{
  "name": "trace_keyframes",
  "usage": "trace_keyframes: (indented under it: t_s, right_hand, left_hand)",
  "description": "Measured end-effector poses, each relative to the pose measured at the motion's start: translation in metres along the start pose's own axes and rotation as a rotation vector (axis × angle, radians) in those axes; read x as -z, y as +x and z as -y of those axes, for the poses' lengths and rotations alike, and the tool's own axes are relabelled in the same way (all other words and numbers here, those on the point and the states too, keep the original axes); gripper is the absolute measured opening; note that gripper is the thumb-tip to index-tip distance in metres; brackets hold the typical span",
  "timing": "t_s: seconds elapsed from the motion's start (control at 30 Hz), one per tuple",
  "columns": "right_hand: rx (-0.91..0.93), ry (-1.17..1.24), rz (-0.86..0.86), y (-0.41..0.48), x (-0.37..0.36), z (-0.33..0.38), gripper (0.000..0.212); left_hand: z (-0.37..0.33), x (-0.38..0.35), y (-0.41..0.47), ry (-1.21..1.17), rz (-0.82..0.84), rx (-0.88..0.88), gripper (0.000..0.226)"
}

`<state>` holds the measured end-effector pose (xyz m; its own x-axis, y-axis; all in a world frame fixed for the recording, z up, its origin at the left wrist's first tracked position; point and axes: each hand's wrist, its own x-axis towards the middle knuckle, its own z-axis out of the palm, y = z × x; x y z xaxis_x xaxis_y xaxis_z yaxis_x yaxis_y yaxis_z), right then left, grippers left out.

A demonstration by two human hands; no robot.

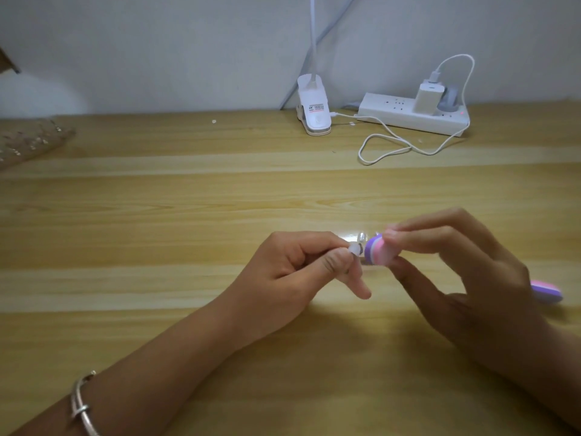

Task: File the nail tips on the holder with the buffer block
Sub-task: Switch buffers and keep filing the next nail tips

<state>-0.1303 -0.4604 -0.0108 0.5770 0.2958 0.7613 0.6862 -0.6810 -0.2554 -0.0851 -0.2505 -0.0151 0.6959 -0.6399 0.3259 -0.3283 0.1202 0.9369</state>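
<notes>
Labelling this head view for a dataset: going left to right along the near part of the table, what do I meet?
bracelet → left hand → nail tip → buffer block → right hand → second buffer block

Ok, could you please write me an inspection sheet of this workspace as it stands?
Surface: wooden table, light grain.
Job's things: striped buffer block, its end at the nail tip; the holder is mostly hidden by fingers.
Clutter: white specks; beaded fabric at the left edge.
Hands: left hand pinches the nail tip; right hand grips the buffer block.
Cables: white cable, looped, from the charger in the power strip to the clip lamp.
Surroundings: pale wall.
</notes>
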Motion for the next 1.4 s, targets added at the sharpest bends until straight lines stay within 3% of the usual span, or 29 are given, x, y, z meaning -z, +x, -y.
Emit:
trace_keyframes:
  t_s: [0.4,0.5,0.63,0.73,0.9,1.13,1.3,1.4]
  right_hand:
    - [0.11,0.014,0.053,-0.006,-0.009,0.01,0.031]
    - [0.07,-0.015,0.051,-0.003,-0.004,0.003,0.026]
    - [-0.011,0.175,0.107,-0.007,-0.01,0.012,0.022]
    - [0.134,-0.013,0.11,-0.005,-0.006,0.004,0.036]
    - [0.095,-0.12,0.085,-0.002,-0.007,0.0,0.026]
    - [0.053,0.023,-0.009,-0.002,-0.003,0.009,0.022]
    - [0.163,-0.086,0.083,-0.003,-0.003,0.007,0.042]
    - [0.147,-0.066,0.064,-0.001,-0.003,0.007,0.033]
  left_hand:
    - [-0.008,0.001,0.0,0.097,0.05,0.044,0.033]
    - [-0.007,0.001,0.0,0.081,0.034,0.084,0.032]
    - [-0.008,0.001,-0.001,0.075,0.037,0.11,0.033]
    - [-0.009,0.0,0.0,0.032,0.029,0.138,0.033]
    - [-0.01,0.001,-0.002,0.03,0.08,0.162,0.033]
    - [-0.01,0.001,-0.001,0.011,0.055,0.16,0.033]
    - [-0.009,0.002,-0.002,0.004,0.062,0.166,0.033]
    - [-0.009,0.002,-0.002,-0.003,0.077,0.163,0.032]
